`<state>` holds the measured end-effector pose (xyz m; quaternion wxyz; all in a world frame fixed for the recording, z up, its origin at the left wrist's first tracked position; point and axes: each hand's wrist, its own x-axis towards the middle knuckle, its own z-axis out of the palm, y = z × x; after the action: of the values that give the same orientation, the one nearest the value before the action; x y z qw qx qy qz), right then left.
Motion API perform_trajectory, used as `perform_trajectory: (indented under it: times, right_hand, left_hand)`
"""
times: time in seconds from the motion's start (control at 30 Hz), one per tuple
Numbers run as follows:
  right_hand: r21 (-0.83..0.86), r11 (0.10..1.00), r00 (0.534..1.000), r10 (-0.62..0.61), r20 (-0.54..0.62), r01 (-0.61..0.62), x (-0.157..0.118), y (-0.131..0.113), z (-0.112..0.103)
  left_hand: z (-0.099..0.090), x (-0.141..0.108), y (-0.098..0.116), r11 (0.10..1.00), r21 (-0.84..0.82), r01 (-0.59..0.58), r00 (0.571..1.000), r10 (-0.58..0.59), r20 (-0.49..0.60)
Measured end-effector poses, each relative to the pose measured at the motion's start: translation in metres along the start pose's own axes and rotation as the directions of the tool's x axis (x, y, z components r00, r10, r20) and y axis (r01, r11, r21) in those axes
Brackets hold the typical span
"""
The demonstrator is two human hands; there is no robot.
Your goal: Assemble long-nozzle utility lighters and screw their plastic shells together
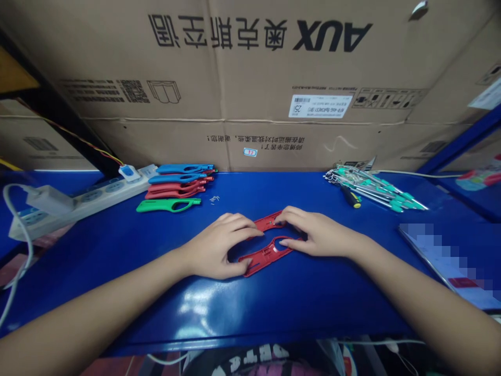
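Two red plastic halves of a lighter casing lie side by side on the blue table, inner faces up. The near half [261,260] has a ring-shaped opening at its right; the far half [267,223] is partly hidden by fingers. My left hand [217,248] grips their left ends, thumb on the near half and fingers on the far one. At the right ends, my right hand [313,230] has its thumb at the near half's ring and its fingertips on the far half.
Blue and red casings [178,178] and a green casing [168,205] lie back left, beside tiny screws [214,199] and a power strip [94,196]. Metal rods with teal parts [376,188] and a screwdriver [351,197] lie back right. A cardboard box [258,104] stands behind.
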<state>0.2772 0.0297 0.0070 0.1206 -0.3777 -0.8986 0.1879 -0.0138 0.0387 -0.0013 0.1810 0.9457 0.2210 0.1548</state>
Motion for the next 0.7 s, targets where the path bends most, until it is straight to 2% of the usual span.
perform_trajectory:
  times: [0.17, 0.33, 0.47, 0.7]
  right_hand:
    - [0.08, 0.997, 1.0, 0.007, -0.017, -0.005, -0.001, 0.002, 0.004]
    - [0.037, 0.995, 0.989, 0.093, -0.113, -0.089, 0.0, 0.002, 0.008]
    - [0.053, 0.996, 0.985, 0.074, -0.154, -0.067, 0.003, 0.005, 0.011]
    - [0.092, 0.995, 0.992, 0.054, -0.118, -0.043, 0.001, 0.005, 0.011]
  left_hand:
    - [0.003, 0.002, -0.007, 0.998, -0.029, 0.052, 0.996, -0.054, -0.069]
    - [0.004, 0.005, -0.016, 0.995, -0.067, 0.07, 0.987, -0.079, -0.14]
    - [0.004, 0.005, -0.022, 0.992, -0.094, 0.08, 0.982, -0.094, -0.162]
    - [0.005, 0.005, -0.022, 0.986, -0.096, 0.136, 0.976, -0.15, -0.16]
